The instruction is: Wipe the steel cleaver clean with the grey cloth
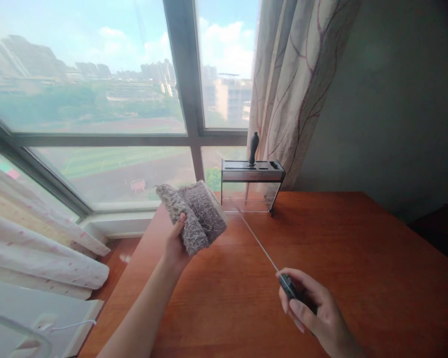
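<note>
Folded into a thick pad, a fuzzy grey-brown cloth (205, 211) is in my left hand (177, 241), whose thumb presses on its near face. My right hand (313, 306) is closed around the black handle of a long thin metal tool (259, 243). Its shaft points up and left; whether it is a knife seen edge-on or a round rod I cannot tell. The tool and the cloth are apart. Beyond both hands stands a clear-sided knife block (253, 171) with a metal top, and one black handle (254, 149) sticks up out of it.
The brown wooden table (343, 248) reaches up to large windows (97, 99) and a patterned curtain (294, 69). Another curtain (41, 248) hangs at the left. Below it, a white cable (74, 325) runs over a pale surface beside the table.
</note>
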